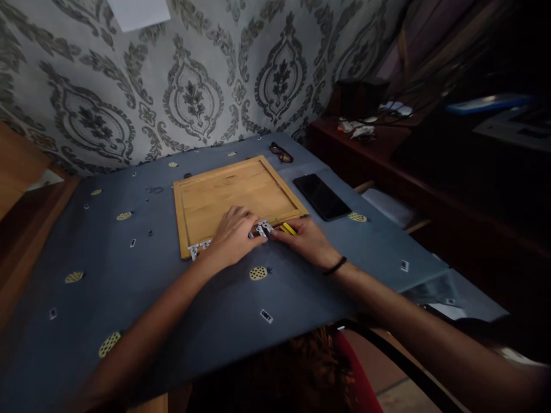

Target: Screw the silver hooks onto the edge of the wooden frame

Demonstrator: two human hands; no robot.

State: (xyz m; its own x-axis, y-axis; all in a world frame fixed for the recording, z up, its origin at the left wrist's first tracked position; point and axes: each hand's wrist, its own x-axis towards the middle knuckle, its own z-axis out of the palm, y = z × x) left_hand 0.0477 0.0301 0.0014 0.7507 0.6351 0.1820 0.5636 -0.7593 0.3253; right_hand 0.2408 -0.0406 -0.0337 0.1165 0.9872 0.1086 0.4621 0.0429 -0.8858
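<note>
A framed wooden panel (232, 192) lies flat on the table, with metal hinges along its near edge. My left hand (235, 235) reaches over that edge. Its fingers curl and its thumb presses at a silver hinge (263, 228), gripping it against the frame. From the right, my right hand (307, 238) closes round a small yellow-handled tool (287, 229) beside the same hinge; the tool's working end is mostly hidden by the fingers. Left of my left wrist, another silver hinge (198, 248) sits at the panel's near left corner.
A blue-grey cloth with pineapple prints (142, 304) covers the table. Right of the panel lies a black phone (322, 196), and eyeglasses (281, 152) rest behind it. A patterned wall (193, 86) stands at the back. Dark wooden furniture (422, 189) flanks the right side.
</note>
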